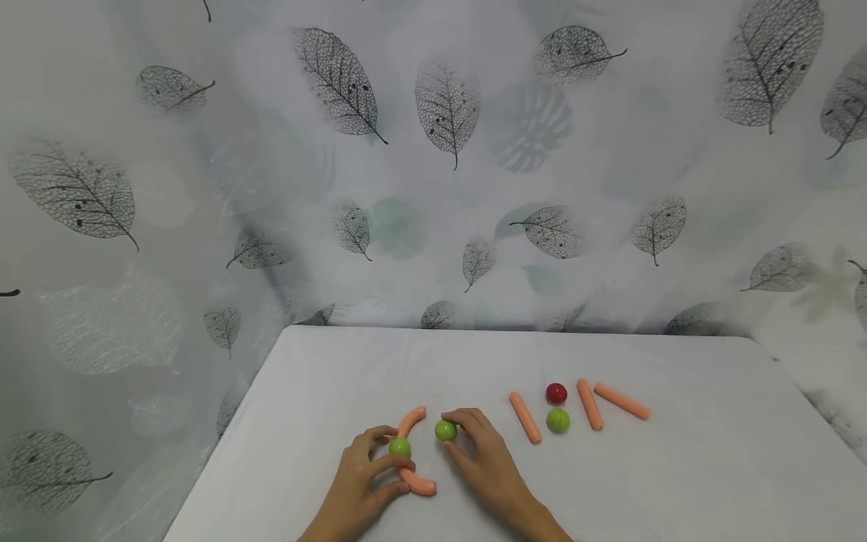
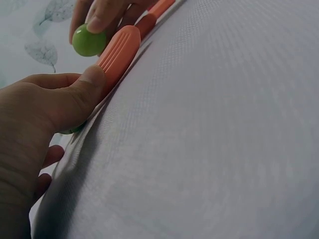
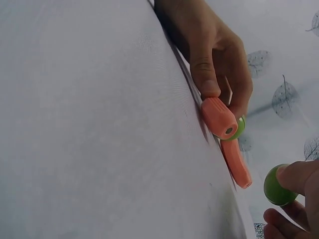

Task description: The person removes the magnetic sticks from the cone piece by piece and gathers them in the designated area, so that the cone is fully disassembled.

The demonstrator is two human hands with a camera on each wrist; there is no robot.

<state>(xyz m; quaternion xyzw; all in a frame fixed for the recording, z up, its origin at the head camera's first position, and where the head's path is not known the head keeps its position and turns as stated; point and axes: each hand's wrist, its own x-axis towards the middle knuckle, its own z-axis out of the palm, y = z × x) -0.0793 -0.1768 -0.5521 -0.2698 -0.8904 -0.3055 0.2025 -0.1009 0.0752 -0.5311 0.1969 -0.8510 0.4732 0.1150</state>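
In the head view, two curved orange sticks lie on the left part of the white table, the upper one point(image 1: 412, 420) and the lower one point(image 1: 421, 485), with a green ball point(image 1: 400, 447) between them. My left hand point(image 1: 355, 478) is bent around this group. Its thumb and a finger pinch the lower curved stick, whose ribbed surface point(image 2: 119, 55) shows in the left wrist view. A second green ball point(image 1: 445, 430) sits in the pinch of my right hand point(image 1: 491, 467), just right of the sticks. The right wrist view shows this ball point(image 3: 278, 186) between thumb and fingers.
Right of my hands, a straight orange stick point(image 1: 525, 418) lies beside a red ball point(image 1: 556, 393) and another green ball point(image 1: 558, 420). Two more straight sticks, one nearer point(image 1: 590, 404) and one farther right point(image 1: 622, 401), lie beyond them. A leaf-patterned curtain point(image 1: 420, 188) hangs behind the table point(image 1: 677, 467).
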